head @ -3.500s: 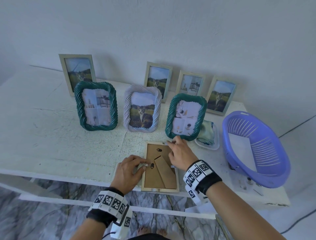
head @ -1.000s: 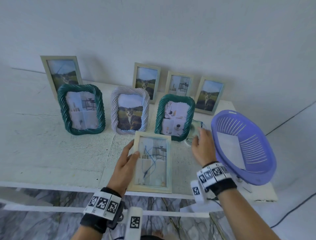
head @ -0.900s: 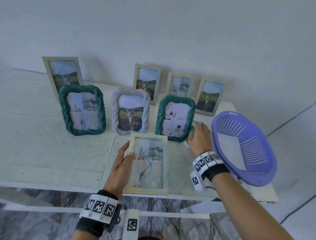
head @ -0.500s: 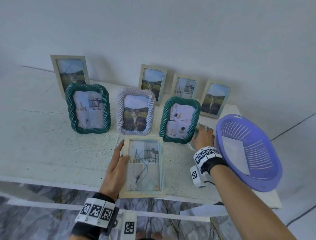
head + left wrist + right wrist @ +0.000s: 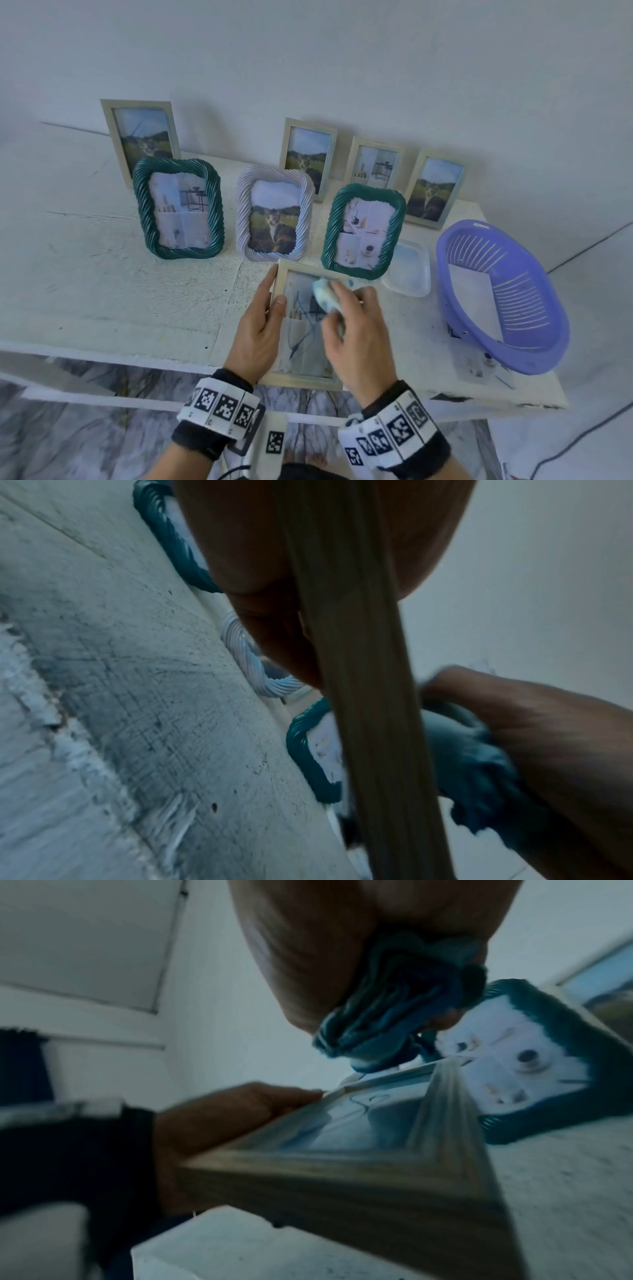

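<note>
A pale wooden picture frame (image 5: 301,378) with blue scribbles on its glass is tilted up at the table's front edge. My left hand (image 5: 258,329) holds its left side, with the thumb on the front. My right hand (image 5: 358,332) grips a bunched blue-and-white cloth (image 5: 323,291) over the upper part of the glass. The left wrist view shows the frame (image 5: 363,696) edge-on, with the cloth (image 5: 479,772) to its right. In the right wrist view the cloth (image 5: 387,1010) hangs from my fist and touches the frame's (image 5: 342,1177) far end.
An empty clear tray (image 5: 409,270) and a purple basket (image 5: 507,294) sit to the right. Two green twisted frames (image 5: 178,209) (image 5: 363,229) and a white one (image 5: 274,214) stand just behind. Several plain frames (image 5: 140,137) lean on the wall. The table edge (image 5: 137,356) is close.
The frame was turned from face down to face up. My right hand reached to the tray, took the cloth and brought it onto the glass. My left hand kept holding the frame's left side.
</note>
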{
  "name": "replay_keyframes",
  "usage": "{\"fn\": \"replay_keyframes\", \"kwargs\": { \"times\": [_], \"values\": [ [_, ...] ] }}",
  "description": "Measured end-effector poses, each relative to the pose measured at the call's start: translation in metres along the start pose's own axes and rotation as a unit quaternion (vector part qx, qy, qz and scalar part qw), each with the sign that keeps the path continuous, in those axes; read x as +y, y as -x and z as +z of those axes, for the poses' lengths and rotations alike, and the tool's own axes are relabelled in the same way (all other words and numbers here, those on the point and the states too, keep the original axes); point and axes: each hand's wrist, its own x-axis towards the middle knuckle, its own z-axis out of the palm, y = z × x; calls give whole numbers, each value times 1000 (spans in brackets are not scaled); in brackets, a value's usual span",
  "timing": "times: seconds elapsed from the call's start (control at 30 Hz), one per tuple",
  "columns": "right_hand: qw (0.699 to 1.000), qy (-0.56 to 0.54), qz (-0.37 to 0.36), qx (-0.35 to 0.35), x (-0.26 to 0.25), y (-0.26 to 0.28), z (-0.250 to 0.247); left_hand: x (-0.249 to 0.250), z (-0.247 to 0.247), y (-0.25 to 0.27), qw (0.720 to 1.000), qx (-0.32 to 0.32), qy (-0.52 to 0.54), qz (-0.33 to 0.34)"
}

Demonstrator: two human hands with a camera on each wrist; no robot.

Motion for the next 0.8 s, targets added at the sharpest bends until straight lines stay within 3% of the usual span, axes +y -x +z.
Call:
{"fn": "replay_keyframes", "kwargs": {
  "times": [0.1,0.17,0.33,0.53,0.7,0.8],
  "values": [
    [998,45,25,-28,-7,-8,9,9,5,3,1000,-18,5,25],
    [999,15,21,-37,-9,-9,10,9,4,1,1000,-14,9,21],
    [987,-4,-96,-129,-6,14,-2,4,-6,-1,1000,-26,-2,17],
    [996,31,-57,-64,-4,-14,-1,1,2,2,999,-25,-37,27],
    [977,-3,-143,-155,-7,1,-8,3,-3,3,999,-25,-6,24],
    [988,45,-118,-92,1,-22,-8,4,-1,3,999,-23,-18,32]
  ]
}}
